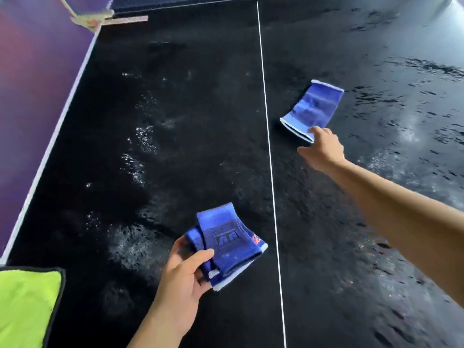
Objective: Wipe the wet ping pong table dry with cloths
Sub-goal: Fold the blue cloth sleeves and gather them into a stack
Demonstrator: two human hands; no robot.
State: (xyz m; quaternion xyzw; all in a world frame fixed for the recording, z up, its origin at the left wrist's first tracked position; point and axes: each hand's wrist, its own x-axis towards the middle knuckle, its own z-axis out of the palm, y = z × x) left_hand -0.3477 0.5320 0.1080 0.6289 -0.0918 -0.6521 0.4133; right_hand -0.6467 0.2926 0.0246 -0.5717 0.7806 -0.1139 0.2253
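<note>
Here, wet black table, white centre line

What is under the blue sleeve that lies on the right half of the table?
The blue sleeve lies flat on the wet black table. The surface beneath is covered, so water there cannot be seen. The right hand touches its near edge.

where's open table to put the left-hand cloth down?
Widest bare stretch: left half of the table, between the white side edge and the centre line, beyond the left hand holding blue cloths. Right half is bare past the blue cloth at the right hand. Crowded: near-left corner, green cloth.
</note>
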